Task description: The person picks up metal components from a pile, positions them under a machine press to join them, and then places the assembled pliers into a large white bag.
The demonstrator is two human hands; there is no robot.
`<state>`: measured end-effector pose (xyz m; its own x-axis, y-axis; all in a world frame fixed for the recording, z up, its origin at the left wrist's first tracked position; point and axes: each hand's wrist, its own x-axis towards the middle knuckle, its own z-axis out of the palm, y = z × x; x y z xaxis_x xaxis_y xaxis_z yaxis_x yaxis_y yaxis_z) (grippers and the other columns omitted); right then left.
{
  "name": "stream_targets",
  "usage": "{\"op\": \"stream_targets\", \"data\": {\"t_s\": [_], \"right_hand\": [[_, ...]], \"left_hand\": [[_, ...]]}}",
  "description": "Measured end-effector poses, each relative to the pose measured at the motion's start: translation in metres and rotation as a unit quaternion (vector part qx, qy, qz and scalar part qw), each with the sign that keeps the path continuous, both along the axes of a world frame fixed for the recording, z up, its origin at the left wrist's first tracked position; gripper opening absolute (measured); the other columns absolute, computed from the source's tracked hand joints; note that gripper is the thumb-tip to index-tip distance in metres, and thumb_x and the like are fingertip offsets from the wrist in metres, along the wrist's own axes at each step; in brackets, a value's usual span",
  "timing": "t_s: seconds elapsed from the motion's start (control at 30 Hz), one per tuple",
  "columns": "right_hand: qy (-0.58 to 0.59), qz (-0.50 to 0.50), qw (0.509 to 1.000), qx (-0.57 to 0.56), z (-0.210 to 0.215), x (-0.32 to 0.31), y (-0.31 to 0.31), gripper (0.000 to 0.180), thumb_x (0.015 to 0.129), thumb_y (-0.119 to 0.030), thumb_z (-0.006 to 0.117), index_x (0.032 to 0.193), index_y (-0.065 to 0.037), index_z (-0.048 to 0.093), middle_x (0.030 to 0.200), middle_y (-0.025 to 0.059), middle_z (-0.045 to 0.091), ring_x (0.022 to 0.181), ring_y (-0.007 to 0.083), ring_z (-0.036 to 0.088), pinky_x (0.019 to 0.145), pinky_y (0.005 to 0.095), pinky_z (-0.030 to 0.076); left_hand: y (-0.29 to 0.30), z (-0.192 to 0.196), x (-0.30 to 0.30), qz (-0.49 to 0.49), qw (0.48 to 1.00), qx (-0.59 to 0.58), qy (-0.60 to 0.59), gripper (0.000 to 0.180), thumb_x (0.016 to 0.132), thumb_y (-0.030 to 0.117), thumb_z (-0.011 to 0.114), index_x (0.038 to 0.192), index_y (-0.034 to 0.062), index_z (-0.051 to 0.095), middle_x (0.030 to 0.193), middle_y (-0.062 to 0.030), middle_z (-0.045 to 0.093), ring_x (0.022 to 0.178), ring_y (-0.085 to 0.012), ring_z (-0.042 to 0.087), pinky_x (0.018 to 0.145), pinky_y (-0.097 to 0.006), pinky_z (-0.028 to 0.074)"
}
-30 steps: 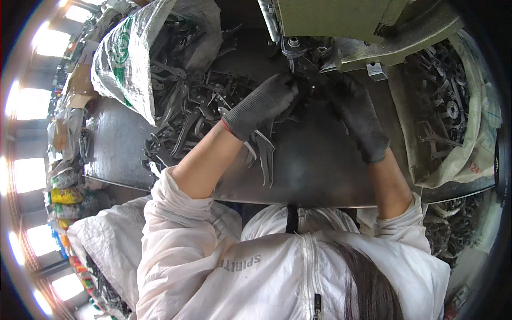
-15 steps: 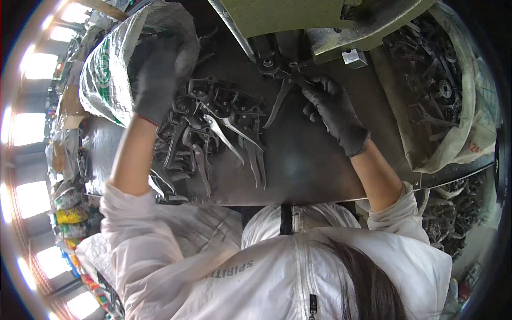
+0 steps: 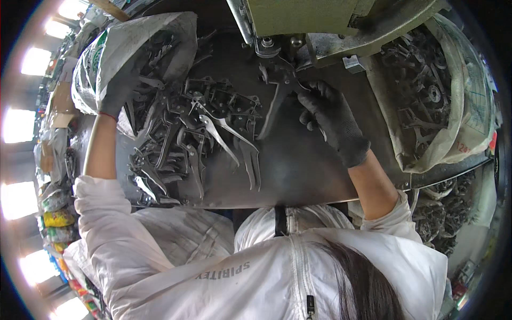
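Two gloved hands out over dark metal table [image 3: 298, 170]. Right hand [image 3: 330, 120] at 1 o'clock, fingers clamped on plier part [image 3: 274, 101] seated under green press [image 3: 320, 21] at 12. Left hand [image 3: 120, 88] at 10 o'clock, reaching into white sack [image 3: 101, 48]; grip hidden, cannot tell. Loose plier pile [image 3: 186, 133] between.

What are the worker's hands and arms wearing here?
Both the left hand and the right hand wear dark grey knit gloves; the left cuff has a thin red edge. White jacket sleeves are pushed up, leaving the forearms bare.
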<state>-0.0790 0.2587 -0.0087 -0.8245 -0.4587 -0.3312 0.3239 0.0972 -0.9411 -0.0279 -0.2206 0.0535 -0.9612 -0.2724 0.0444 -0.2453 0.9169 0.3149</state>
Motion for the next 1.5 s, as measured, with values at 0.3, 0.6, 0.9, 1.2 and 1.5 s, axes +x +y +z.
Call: {"op": "stream_targets", "data": {"t_s": [0.3,0.6,0.9,1.2,1.5], "right_hand": [[0.009,0.020,1.000,-0.011,-0.015,-0.008,0.005,0.031,0.105,-0.022,0.062,0.122,0.004,0.062,0.090,0.0071,0.067,0.064,0.0095,0.064,0.056,0.0254,0.052],[0.049,0.072,0.994,0.073,0.002,-0.024,0.011,0.039,0.104,-0.027,0.061,0.127,0.004,0.063,0.091,0.0089,0.070,0.065,0.0121,0.067,0.061,0.0285,0.057],[0.112,0.082,0.985,0.102,0.006,-0.033,0.026,0.037,0.100,-0.027,0.067,0.126,0.000,0.067,0.096,0.0056,0.072,0.088,0.0104,0.066,0.077,0.0287,0.056],[0.063,0.088,0.994,0.024,0.008,-0.035,0.021,0.038,0.102,-0.033,0.067,0.124,-0.001,0.066,0.096,-0.0012,0.070,0.077,0.0033,0.059,0.066,0.0237,0.049],[0.067,0.102,0.991,0.053,-0.026,-0.046,0.032,0.035,0.103,-0.029,0.064,0.125,-0.002,0.067,0.096,0.0017,0.070,0.084,0.0064,0.061,0.076,0.0270,0.052]], "left_hand": [[0.136,0.014,0.017,-0.022,0.951,0.287,0.110,0.047,0.101,0.021,0.056,0.145,0.0017,0.052,0.126,-0.0110,0.060,0.103,-0.0220,0.062,0.093,-0.033,0.050],[0.219,0.009,0.041,-0.099,0.924,0.368,-0.029,0.060,0.092,0.009,0.070,0.147,-0.0019,0.049,0.112,-0.0081,0.062,0.093,-0.0132,0.061,0.081,-0.027,0.052],[0.243,-0.026,0.036,-0.070,0.921,0.369,-0.106,0.026,0.096,0.024,0.072,0.106,-0.0004,0.067,0.082,0.0016,0.059,0.072,-0.0067,0.053,0.062,-0.026,0.041],[0.219,-0.075,0.037,-0.137,0.971,0.153,-0.119,0.027,0.093,0.013,0.060,0.113,-0.0056,0.061,0.100,-0.0219,0.068,0.084,-0.0295,0.062,0.078,-0.041,0.050],[0.265,-0.039,0.040,-0.035,0.924,0.381,-0.005,0.020,0.098,0.017,0.066,0.106,-0.0012,0.063,0.091,-0.0060,0.062,0.083,-0.0119,0.055,0.074,-0.032,0.047]]}}
